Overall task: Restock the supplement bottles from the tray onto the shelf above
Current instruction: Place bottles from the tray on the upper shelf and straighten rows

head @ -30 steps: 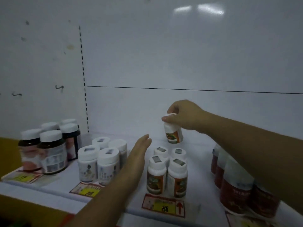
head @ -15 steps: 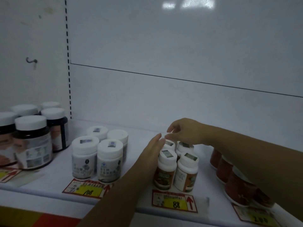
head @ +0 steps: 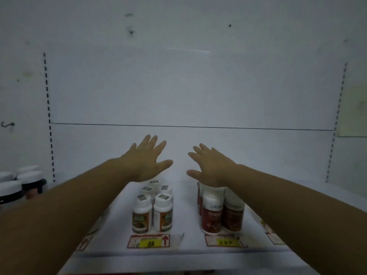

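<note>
Hands reach forward over a white shelf, palms down, holding nothing. Left hand has its fingers spread wide and flat; right hand mirrors it, fingers splayed, thumbs pointing toward each other with a gap between them. Just below and nearer than the left fingers stands a cluster of white-capped supplement bottles with orange and green labels, upright and touching one another. Under the right palm, nearer than its fingers, stands a group of red-labelled bottles, also upright. Price tags sit on the shelf edge in front of each group. Far left of the left fingers, dark jars with white lids stand.
</note>
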`<state>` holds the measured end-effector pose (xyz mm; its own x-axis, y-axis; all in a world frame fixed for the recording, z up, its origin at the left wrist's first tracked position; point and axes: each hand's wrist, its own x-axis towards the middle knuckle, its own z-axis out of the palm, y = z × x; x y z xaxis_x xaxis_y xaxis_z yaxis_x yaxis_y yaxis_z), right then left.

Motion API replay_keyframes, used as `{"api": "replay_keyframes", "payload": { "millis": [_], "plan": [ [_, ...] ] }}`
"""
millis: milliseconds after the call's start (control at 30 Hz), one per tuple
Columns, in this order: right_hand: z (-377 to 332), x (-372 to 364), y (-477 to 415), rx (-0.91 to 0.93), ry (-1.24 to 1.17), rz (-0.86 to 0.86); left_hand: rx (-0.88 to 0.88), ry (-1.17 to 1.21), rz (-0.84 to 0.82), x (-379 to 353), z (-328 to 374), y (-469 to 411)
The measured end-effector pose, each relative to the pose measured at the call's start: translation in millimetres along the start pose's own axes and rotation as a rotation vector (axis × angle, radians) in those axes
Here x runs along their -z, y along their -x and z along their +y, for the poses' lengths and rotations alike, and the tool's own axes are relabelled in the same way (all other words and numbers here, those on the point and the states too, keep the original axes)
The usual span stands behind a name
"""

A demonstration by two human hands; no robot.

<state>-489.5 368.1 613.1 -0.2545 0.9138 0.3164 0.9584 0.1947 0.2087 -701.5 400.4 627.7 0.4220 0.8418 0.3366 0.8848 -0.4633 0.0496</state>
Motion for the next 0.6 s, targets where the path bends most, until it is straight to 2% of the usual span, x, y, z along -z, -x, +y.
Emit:
{"api": "replay_keyframes", "payload": {
  "millis": [100,200,267,300,333,400,467,500,600],
  "plan": [
    [23.9,12.9,53.9,0.038,-0.005,0.052,0.01,0.044,-0.04,5.0,38.2,15.7],
    [47.5,17.8,124.5,0.079,-0.068,0.13,-0.068,0.063,0.02,-2.6,87.7,43.6],
    [58.8,14.1,178.0,0.164,-0.091,0.233,-0.113,0.084,0.072,-8.4,126.8,63.4],
    [63.9,9.8,204.7,0.232,-0.091,0.273,-0.108,0.17,0.044,-13.4,147.1,72.5],
    [68.6,4.1,230.5,0.287,-0.094,0.29,-0.088,0.294,-0.041,-20.6,166.2,80.5],
    [78.7,-14.0,276.5,0.33,-0.115,0.252,0.0,0.521,-0.397,-41.8,202.3,98.1],
    [90.5,-42.0,312.9,0.297,-0.154,0.119,0.028,0.579,-0.75,-71.3,230.9,117.8],
    [97.4,-58.1,327.9,0.26,-0.185,0.046,0.023,0.569,-0.865,-88.8,241.4,126.9],
    [121.2,-112.9,360.2,0.113,-0.271,-0.109,0.024,0.426,-0.985,-142.0,256.0,151.7]
  ]
}}
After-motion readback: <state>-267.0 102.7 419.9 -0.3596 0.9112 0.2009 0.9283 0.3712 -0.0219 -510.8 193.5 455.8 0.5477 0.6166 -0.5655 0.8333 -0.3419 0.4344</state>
